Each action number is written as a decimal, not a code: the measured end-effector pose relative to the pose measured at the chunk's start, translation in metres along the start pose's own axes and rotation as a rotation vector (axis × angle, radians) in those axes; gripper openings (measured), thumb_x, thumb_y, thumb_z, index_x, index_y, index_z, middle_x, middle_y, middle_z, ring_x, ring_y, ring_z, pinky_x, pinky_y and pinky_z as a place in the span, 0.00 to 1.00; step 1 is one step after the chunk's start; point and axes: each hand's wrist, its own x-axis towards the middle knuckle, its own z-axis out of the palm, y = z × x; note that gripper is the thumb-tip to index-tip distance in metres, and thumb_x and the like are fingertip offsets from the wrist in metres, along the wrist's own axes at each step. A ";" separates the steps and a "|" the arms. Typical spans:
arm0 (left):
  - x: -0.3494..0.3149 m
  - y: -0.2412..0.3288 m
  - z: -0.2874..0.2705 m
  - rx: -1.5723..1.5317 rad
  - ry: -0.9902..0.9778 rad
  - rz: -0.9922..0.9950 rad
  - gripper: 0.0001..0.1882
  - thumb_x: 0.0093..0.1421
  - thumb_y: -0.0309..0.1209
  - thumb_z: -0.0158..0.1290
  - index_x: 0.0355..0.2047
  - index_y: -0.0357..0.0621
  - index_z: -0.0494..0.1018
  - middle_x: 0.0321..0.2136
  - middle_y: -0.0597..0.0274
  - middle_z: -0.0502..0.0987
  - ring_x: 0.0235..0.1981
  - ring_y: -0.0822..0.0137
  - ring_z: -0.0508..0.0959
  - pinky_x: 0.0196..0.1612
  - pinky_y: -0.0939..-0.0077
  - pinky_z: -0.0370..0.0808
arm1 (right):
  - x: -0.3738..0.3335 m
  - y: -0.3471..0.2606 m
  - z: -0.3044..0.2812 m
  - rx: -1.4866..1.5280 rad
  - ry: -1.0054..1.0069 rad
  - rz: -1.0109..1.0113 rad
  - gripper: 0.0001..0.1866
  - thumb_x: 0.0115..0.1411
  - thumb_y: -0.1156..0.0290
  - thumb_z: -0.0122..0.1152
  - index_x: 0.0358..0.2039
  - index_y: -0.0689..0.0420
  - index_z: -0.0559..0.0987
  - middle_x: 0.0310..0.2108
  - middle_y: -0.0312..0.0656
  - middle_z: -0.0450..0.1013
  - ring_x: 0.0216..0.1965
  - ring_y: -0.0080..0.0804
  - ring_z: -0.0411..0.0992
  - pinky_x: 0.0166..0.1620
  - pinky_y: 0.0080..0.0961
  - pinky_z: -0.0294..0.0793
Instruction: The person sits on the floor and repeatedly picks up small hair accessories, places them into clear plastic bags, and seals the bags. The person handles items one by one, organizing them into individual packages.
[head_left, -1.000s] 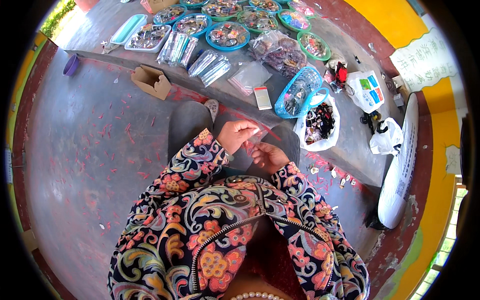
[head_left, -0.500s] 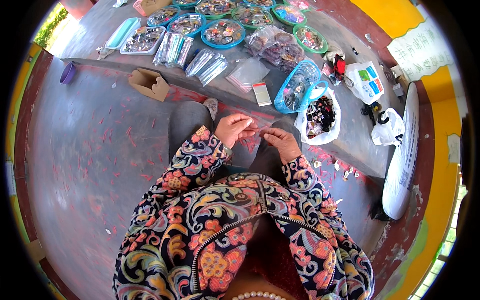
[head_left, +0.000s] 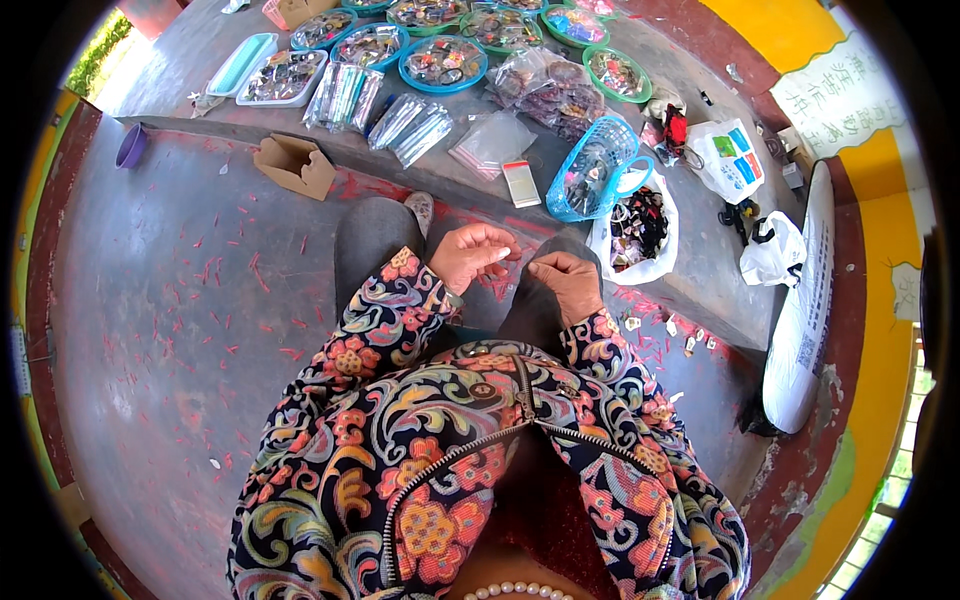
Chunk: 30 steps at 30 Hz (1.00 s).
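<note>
Above my lap, my left hand [head_left: 472, 258] and my right hand [head_left: 569, 284] face each other with a small gap between the fingertips. The left thumb and fingers are closed together in a pinch. My right thumb presses against the curled index finger. Whatever either hand pinches is too small to make out. Just beyond the right hand, a white plastic bag [head_left: 671, 252] stands open, full of small dark and coloured pieces. A light-blue plastic basket [head_left: 612, 140] leans beside it, holding small packed items. A flat white packet with a red top edge [head_left: 521, 184] lies on the raised step.
Round baskets of small goods [head_left: 443, 64] fill the step's far part. Clear bags [head_left: 493, 142], silvery packets [head_left: 411, 130] and a white tray [head_left: 283, 78] lie nearer. An open cardboard box [head_left: 294, 166] and a purple bowl [head_left: 131, 147] stand on the floor, among scattered red scraps.
My hands have drawn slightly apart, widening the gap between the fingertips. The left fingers have lifted a little. The objects around appear unmoved apart from a slight view shift.
</note>
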 end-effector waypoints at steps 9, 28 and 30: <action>0.001 -0.006 -0.006 0.006 0.004 -0.026 0.08 0.53 0.23 0.48 0.35 0.37 0.69 0.33 0.56 0.73 0.34 0.69 0.73 0.33 0.78 0.72 | -0.001 -0.005 0.004 0.014 0.009 0.008 0.03 0.46 0.79 0.60 0.21 0.62 0.74 0.19 0.32 0.69 0.22 0.14 0.63 0.27 0.11 0.62; -0.004 0.012 0.005 -0.258 0.050 -0.102 0.16 0.56 0.29 0.43 0.44 0.37 0.62 0.35 0.56 0.71 0.35 0.67 0.74 0.25 0.80 0.71 | -0.006 -0.034 0.005 -1.170 0.234 -0.840 0.07 0.41 0.71 0.59 0.18 0.55 0.69 0.19 0.37 0.65 0.26 0.37 0.65 0.32 0.32 0.61; -0.002 0.011 0.002 -0.204 0.006 -0.139 0.18 0.55 0.30 0.44 0.46 0.38 0.61 0.36 0.57 0.71 0.39 0.67 0.72 0.24 0.81 0.69 | -0.006 -0.035 0.005 -1.224 0.220 -0.886 0.06 0.42 0.71 0.58 0.18 0.54 0.69 0.20 0.36 0.65 0.27 0.36 0.65 0.32 0.31 0.61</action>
